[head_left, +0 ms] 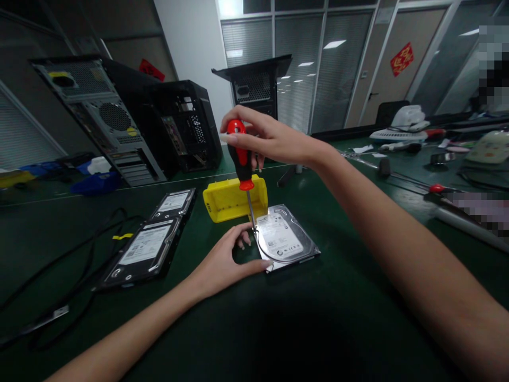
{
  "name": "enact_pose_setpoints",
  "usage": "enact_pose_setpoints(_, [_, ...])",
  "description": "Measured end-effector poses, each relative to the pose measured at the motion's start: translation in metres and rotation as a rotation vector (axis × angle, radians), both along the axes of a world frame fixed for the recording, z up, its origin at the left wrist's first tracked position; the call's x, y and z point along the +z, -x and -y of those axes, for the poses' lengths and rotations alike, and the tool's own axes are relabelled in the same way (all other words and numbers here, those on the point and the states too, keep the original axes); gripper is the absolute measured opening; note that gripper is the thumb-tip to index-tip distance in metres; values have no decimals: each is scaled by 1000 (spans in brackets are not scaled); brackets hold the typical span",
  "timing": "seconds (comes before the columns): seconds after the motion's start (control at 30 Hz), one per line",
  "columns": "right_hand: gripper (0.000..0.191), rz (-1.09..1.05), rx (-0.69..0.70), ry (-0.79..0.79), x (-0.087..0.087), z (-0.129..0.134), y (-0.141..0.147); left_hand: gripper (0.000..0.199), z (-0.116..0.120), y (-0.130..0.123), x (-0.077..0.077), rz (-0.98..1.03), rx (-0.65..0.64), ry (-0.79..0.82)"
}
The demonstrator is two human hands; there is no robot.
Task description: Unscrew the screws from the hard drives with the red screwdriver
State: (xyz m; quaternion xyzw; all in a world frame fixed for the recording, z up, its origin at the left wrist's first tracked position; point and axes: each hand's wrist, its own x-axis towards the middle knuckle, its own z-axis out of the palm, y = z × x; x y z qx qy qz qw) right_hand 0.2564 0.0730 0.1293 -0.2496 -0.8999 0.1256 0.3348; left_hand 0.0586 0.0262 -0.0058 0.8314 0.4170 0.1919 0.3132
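Note:
A silver hard drive (284, 236) with a white label lies flat on the green table. My left hand (230, 254) grips its left side, the thumb on the near corner and the fingers by the far left edge. In my right hand (266, 135) is a red and black screwdriver (242, 159), held nearly upright by the top of its handle. Its shaft runs down to the drive's left edge, close to my left fingertips; whether the tip sits in a screw is too small to tell. Just behind the drive stands a yellow plastic bin (228, 201) with small dark bits inside.
Two more hard drives (147, 244) lie to the left, beside black cables (85, 265). Computer cases (115, 116) stand at the back left, another case (254, 85) behind my right hand. Tools and a white device (405, 124) lie on the right.

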Motion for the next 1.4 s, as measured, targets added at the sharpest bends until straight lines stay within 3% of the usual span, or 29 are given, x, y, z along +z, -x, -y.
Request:
enact_pose_setpoints(0.13, [39,-34,-67,-49,0,1,1,36,-14,5,-2,66,79,-112])
enact_pose_setpoints(0.27, [29,-12,-79,-112,1,3,3,23,-20,6,-8,64,66,-226])
enact_pose_setpoints(0.6, [28,13,-71,-133,2,4,5,22,-17,-1,-6,60,36,-297])
enact_pose_setpoints(0.83, [31,-4,-202,-183,-2,8,16,18,-20,-7,-6,43,-8,-298])
enact_pose_setpoints(1.0, [33,0,-115,-298,-5,3,17,20,-23,-8,-7,23,-37,-261])
enact_pose_setpoints(1.13, [22,-2,-29,-200,-4,3,13,20,-23,-6,-8,7,-42,-263])
enact_pose_setpoints(1.27, [28,19,34,-5,1,7,6,20,-21,-4,-9,18,-56,-261])
enact_pose_setpoints(1.4, [27,-2,11,-86,3,8,4,22,-18,-2,-9,22,-78,-288])
